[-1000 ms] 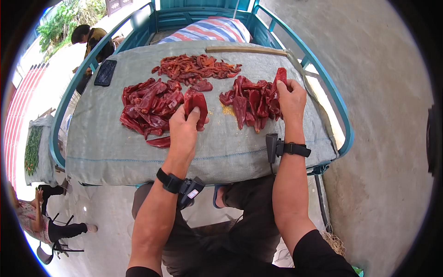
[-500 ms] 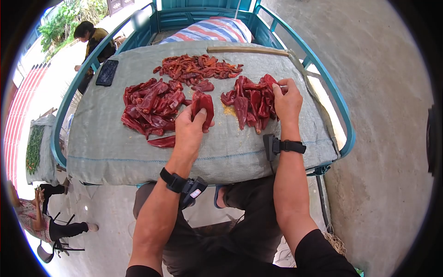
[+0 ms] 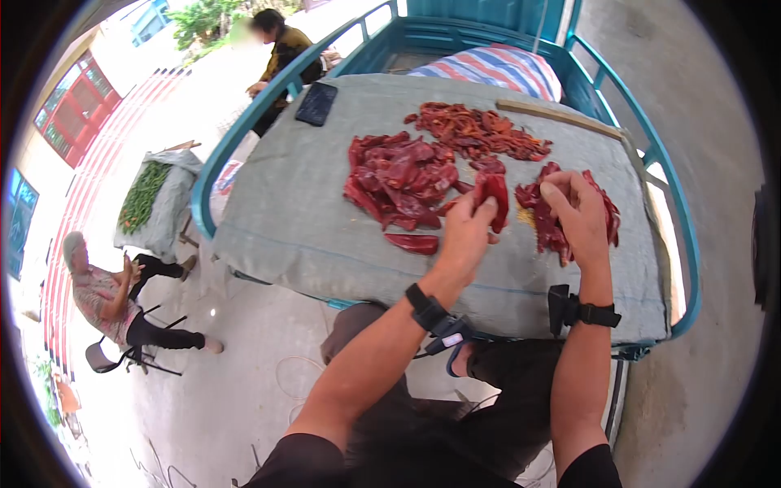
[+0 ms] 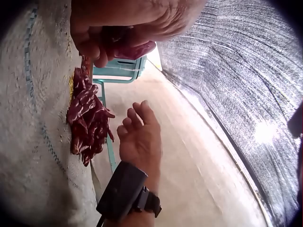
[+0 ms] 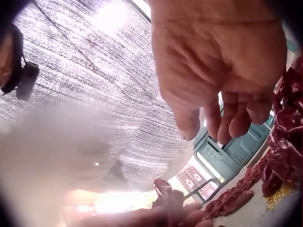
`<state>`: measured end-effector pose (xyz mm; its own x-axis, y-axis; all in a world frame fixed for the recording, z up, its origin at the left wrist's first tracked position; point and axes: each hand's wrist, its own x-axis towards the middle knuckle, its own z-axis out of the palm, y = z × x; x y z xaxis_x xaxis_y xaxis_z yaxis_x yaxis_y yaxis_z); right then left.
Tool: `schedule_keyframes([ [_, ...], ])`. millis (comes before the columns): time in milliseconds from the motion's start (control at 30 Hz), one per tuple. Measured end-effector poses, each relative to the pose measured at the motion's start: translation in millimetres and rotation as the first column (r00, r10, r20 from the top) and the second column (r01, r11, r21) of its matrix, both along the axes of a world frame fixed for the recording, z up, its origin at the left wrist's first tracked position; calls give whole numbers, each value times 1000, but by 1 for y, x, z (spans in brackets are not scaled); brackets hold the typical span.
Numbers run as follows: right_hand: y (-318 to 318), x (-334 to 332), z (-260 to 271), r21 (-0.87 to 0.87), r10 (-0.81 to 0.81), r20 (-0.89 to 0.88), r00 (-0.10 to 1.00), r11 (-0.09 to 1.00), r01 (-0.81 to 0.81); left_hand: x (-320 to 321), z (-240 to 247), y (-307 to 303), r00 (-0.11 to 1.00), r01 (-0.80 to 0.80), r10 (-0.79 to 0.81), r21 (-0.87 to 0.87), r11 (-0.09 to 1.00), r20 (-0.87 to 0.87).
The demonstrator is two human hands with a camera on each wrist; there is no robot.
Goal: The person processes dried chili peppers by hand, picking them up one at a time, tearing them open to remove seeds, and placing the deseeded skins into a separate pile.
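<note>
My left hand (image 3: 464, 240) grips a dark red dried pepper (image 3: 499, 195) between thumb and fingers, just right of a large heap of whole peppers (image 3: 399, 175). Over the smaller right-hand pepper pile (image 4: 87, 120) hovers my right hand (image 3: 582, 221), its fingers loosely bent with nothing between them, as the right wrist view (image 5: 220, 71) of that palm confirms. One loose pepper (image 3: 412, 243) lies in front of the large heap. Yellow seeds (image 5: 280, 195) are scattered beside the right pile.
Behind the heaps lie shrivelled red pepper pieces (image 3: 480, 130). A phone (image 3: 316, 104) and a wooden strip (image 3: 561, 119) rest on the grey cloth (image 3: 285, 211), inside blue cart rails (image 3: 244, 146). A person (image 3: 122, 293) sits at left; another person (image 3: 285, 53) is beyond the rail.
My right hand laid its pepper on the right pile and let go. The left hand keeps its pepper. The head view has turned left, shifting everything rightward.
</note>
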<state>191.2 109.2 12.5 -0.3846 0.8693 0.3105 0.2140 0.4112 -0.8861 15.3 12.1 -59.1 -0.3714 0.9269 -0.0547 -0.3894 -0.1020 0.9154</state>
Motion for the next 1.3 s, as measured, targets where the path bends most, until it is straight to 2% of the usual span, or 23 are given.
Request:
schedule_keyframes([
  [33, -10, -11, 2, -99, 125, 34, 992, 988, -121, -1, -5, 3, 1000, 3, -4, 12, 1000, 3],
  [133, -30, -34, -3, -120, 264, 61, 962, 959, -256, 1, 3, -1, 999, 9, -9, 4, 1000, 39],
  [367, -26, -43, -22, -223, 191, -38, 981, 955, -194, -3, 0, -2, 982, 84, -88, 32, 996, 169],
  [433, -23, -46, -27, -283, 173, -177, 969, 934, -218, 0, 5, -7, 987, -13, 9, 21, 1000, 161],
  [533, -18, -41, -30, -336, 88, -329, 940, 920, -204, -1, 2, -3, 985, -29, 25, 21, 999, 168],
  [733, -18, -42, -32, -439, 111, -503, 857, 822, -363, -3, 11, -8, 983, -34, 21, 67, 997, 185],
  [833, -22, -48, -30, -462, 124, -496, 859, 800, -382, 2, 11, -8, 986, -51, 36, 87, 995, 164],
  [900, -21, -50, -40, -447, 130, -430, 893, 829, -336, 2, 3, -5, 988, -43, 29, 94, 995, 153],
  [967, -25, -52, -41, -419, 148, -435, 888, 840, -345, -2, -8, -1, 987, 30, -54, 159, 987, 152],
  [1100, -31, -58, -42, -498, 101, -450, 887, 796, -343, 9, 9, -7, 992, -52, 37, 121, 991, 121],
  [1200, -34, -55, -35, -486, 176, -514, 840, 746, -454, 5, 0, -3, 998, -33, 28, 105, 994, 48],
  [1300, -27, -51, -37, -437, 174, -474, 863, 805, -402, 11, 5, -4, 998, -49, 44, 131, 990, 43],
])
